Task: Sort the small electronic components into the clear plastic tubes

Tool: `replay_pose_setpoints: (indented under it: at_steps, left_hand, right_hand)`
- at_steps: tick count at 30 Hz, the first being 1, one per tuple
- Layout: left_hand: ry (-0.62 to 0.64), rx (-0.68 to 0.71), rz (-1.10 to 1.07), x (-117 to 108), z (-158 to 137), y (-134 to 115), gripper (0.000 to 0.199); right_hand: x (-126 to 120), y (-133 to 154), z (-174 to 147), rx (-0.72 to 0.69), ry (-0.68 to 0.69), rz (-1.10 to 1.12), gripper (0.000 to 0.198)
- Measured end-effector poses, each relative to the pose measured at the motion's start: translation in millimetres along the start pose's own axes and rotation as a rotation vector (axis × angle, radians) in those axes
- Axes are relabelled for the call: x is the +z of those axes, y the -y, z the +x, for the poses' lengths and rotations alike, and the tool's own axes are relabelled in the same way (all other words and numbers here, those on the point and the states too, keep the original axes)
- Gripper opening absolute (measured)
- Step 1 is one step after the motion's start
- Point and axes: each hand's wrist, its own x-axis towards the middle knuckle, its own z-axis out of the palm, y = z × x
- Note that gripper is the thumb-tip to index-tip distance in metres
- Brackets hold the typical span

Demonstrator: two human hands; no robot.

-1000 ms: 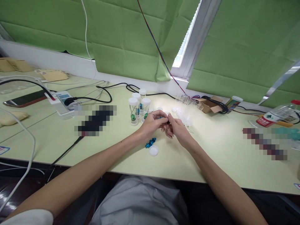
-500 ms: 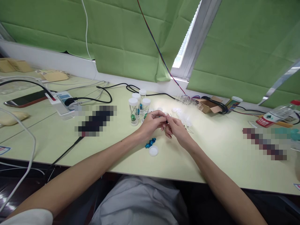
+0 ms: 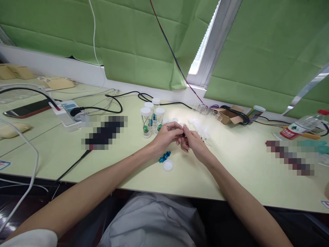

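My left hand [image 3: 168,135] and my right hand [image 3: 194,140] meet over the table, both closed, fingertips pinching together. Between them is a small dark piece [image 3: 183,134], mostly covered by fingers. A thin wire shows by the left fingers; whether it joins the dark piece I cannot tell. Just below the hands lie shiny blue beads [image 3: 165,157] in a row, beside a round white lid [image 3: 168,165]. To the left of my left hand, several clear tubes with white caps [image 3: 145,111] stand upright, holding green and blue beads with wires.
Behind my hands are loose white caps [image 3: 203,130] and clear empty tubes [image 3: 205,110]. An open cardboard box [image 3: 227,116] with black cable sits back right, near a plastic bottle [image 3: 295,128]. A power strip [image 3: 64,113] and cables occupy the left.
My hands stay together in nearly the same place, with a slight shift of the right fingers around the small dark piece. The objects on the table have not moved.
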Motion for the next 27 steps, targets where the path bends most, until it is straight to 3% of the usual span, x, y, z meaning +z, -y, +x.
replay_pose_setpoints:
  at_steps: [16, 27]
  left_hand:
    - [-0.02, 0.021, -0.011, -2.8, 2.2, 4.9, 0.008]
    - [-0.039, 0.012, -0.01, -2.1, 2.7, 3.7, 0.009]
  right_hand:
    - [-2.4, -5.8, 3.5, -0.083, -0.02, -0.101, 0.061]
    - [0.2, -1.2, 0.5, -0.059, -0.01, -0.062, 0.059]
